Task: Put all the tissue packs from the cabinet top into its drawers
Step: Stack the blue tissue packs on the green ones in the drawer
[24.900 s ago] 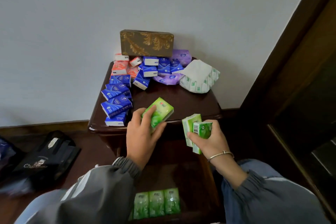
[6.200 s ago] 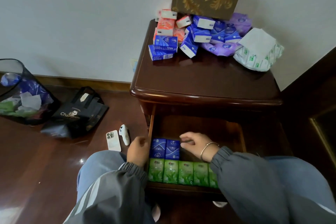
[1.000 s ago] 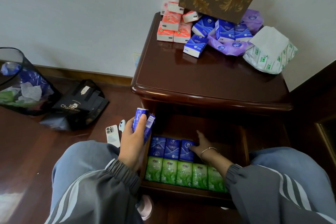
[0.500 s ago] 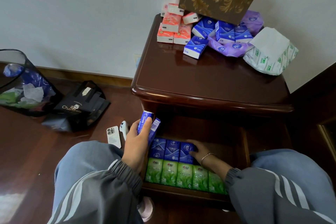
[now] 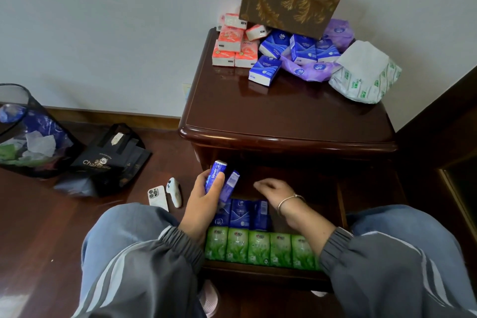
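Compared with half a second back, the right hand (image 5: 275, 190) has lifted off the blue row and now hovers over the drawer's back part, fingers loosely open, holding nothing. The left hand (image 5: 204, 199) is about where it was, still gripping two blue packs (image 5: 222, 181) at the drawer's left edge.

Left to right: a mesh bin (image 5: 28, 134) on the floor with crumpled wrappers and paper in it, a black bag (image 5: 108, 160) just beside it, then a phone (image 5: 158, 197) and a small white gadget (image 5: 174, 191) near the left knee.

The open drawer (image 5: 258, 270) holds five green packs (image 5: 259, 246) along the front and three blue packs (image 5: 242, 213) behind them, touching.

On the tabletop (image 5: 284, 113) at the back: orange packs (image 5: 232, 46), more blue ones (image 5: 289, 53), purple packs (image 5: 312, 70), a big white pack (image 5: 364, 77), and a brown tissue box (image 5: 287, 0) on top of the pile
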`<state>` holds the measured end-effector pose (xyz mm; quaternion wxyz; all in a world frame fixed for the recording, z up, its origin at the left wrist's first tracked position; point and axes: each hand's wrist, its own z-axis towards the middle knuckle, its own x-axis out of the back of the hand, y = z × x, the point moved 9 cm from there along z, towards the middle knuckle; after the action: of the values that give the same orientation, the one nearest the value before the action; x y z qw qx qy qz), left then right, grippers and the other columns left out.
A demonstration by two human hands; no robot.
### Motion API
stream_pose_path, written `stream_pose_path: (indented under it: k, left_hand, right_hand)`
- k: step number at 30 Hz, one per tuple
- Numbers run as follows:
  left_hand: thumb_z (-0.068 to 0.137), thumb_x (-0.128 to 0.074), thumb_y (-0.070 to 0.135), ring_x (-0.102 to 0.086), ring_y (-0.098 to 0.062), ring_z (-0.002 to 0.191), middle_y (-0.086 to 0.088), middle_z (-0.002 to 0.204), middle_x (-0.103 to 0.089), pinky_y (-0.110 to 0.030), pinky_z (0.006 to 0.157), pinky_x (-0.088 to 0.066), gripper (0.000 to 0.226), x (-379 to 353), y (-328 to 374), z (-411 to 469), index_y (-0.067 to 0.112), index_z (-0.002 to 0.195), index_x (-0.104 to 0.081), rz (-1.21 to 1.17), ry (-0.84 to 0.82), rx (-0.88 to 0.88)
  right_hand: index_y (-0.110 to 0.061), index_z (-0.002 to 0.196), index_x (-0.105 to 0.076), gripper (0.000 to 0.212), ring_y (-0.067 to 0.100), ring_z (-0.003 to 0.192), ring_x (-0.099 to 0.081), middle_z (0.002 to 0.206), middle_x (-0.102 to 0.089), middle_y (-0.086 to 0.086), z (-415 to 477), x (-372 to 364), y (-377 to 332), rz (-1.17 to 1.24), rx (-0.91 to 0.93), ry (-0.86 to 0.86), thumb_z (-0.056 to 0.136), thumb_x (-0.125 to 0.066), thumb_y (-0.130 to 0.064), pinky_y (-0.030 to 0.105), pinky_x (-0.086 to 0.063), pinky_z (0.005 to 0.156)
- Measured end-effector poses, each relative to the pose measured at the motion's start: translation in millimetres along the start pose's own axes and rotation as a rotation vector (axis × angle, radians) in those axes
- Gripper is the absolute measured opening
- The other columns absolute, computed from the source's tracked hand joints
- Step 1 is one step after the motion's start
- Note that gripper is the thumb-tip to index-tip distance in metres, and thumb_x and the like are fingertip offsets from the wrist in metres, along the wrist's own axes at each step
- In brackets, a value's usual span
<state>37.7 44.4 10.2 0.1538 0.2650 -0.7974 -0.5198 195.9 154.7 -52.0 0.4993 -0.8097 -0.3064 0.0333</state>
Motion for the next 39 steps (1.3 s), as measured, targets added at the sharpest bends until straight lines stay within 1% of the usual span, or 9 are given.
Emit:
stream_pose_path:
  k: [5, 10, 14, 18, 23, 27, 32, 37, 39]
  left_hand:
    - [0.091, -0.057, 0.043, -0.063, -0.027, 0.103, -0.009, 0.114, -0.064, -0.051, 0.095, -0.049, 0.037, -11, -6, -4, 0.025, 0.123, -0.052, 0.078, -0.026, -0.012]
    - [0.09, -0.058, 0.044, -0.065, -0.021, 0.092, -0.012, 0.116, -0.063, -0.042, 0.08, -0.057, 0.04, -9, -24, -4, 0.025, 0.124, -0.049, 0.142, 0.013, 0.042]
    - [0.086, -0.066, 0.035, -0.066, -0.027, 0.1, -0.011, 0.116, -0.063, -0.048, 0.091, -0.053, 0.049, 21, -31, 4, 0.014, 0.127, -0.049, 0.091, 0.17, 0.082]
    - [0.082, -0.068, 0.032, -0.061, -0.01, 0.074, -0.001, 0.092, -0.064, -0.017, 0.068, -0.05, 0.03, 55, -22, 5, 0.018, 0.105, -0.055, 0.211, 0.39, 0.044]
    - [0.081, -0.07, 0.033, -0.055, -0.03, 0.108, -0.016, 0.124, -0.053, -0.038, 0.097, -0.045, 0.055, 81, -14, 6, 0.008, 0.127, -0.052, 0.365, 0.492, 0.064]
    - [0.082, -0.07, 0.031, -0.054, -0.017, 0.091, -0.007, 0.116, -0.056, -0.027, 0.082, -0.043, 0.048, 80, -8, 8, 0.01, 0.122, -0.054, 0.302, 0.464, 0.011]
    - [0.083, -0.07, 0.022, -0.055, 0.012, 0.056, 0.015, 0.078, -0.052, -0.002, 0.045, -0.038, 0.018, 65, -1, 8, 0.022, 0.086, -0.052, 0.173, 0.41, -0.032]
    - [0.084, -0.069, 0.026, -0.057, 0.001, 0.067, 0.012, 0.081, -0.06, -0.016, 0.056, -0.043, 0.022, 53, 0, 8, 0.032, 0.077, -0.049, 0.094, 0.352, -0.007]
    - [0.084, -0.069, 0.027, -0.057, 0.0, 0.069, 0.011, 0.083, -0.06, -0.017, 0.056, -0.042, 0.021, 52, 2, 9, 0.032, 0.077, -0.049, 0.085, 0.345, -0.015]
  right_hand:
    - [-0.025, 0.085, -0.06, 0.01, 0.019, 0.088, -0.062, 0.097, -0.065, 0.0, -29, 6, -26, 0.098, -0.085, -0.094, 0.092, -0.055, -0.032, 0.023, -0.042, 0.064]
    - [-0.009, 0.105, -0.062, 0.021, 0.019, 0.078, -0.059, 0.097, -0.062, 0.009, -33, 29, 5, -0.022, -0.201, 0.01, 0.093, -0.056, -0.025, 0.028, -0.045, 0.062]
    - [-0.008, 0.111, -0.064, 0.026, 0.023, 0.104, -0.061, 0.11, -0.066, 0.01, -25, 48, 18, -0.327, -0.114, 0.162, 0.087, -0.062, -0.018, 0.03, -0.046, 0.089]
    - [-0.01, 0.111, -0.063, 0.029, 0.023, 0.1, -0.062, 0.108, -0.066, 0.01, -19, -8, 3, -0.473, 0.116, 0.036, 0.084, -0.066, -0.019, 0.025, -0.046, 0.084]
    - [-0.015, 0.119, -0.054, 0.04, 0.027, 0.111, -0.051, 0.121, -0.052, 0.009, -3, -38, -7, -0.717, 0.201, 0.102, 0.084, -0.063, -0.03, 0.033, -0.043, 0.092]
    - [-0.016, 0.119, -0.046, 0.065, 0.03, 0.11, -0.05, 0.121, -0.045, 0.007, 4, -22, 12, -0.829, 0.033, 0.157, 0.071, -0.071, -0.051, 0.034, -0.044, 0.084]
    - [-0.008, 0.115, -0.05, 0.052, 0.026, 0.1, -0.06, 0.114, -0.062, 0.013, 14, -3, 49, -0.632, -0.11, 0.023, 0.073, -0.077, -0.023, 0.025, -0.041, 0.074]
    - [0.006, 0.119, -0.054, 0.049, 0.023, 0.084, -0.061, 0.092, -0.064, 0.013, 15, 13, 66, -0.296, -0.118, -0.032, 0.073, -0.072, 0.004, 0.024, -0.047, 0.07]
    - [0.002, 0.125, -0.053, 0.052, 0.021, 0.091, -0.059, 0.1, -0.063, 0.011, 11, 12, 72, -0.288, -0.084, -0.057, 0.076, -0.071, 0.003, 0.022, -0.046, 0.075]
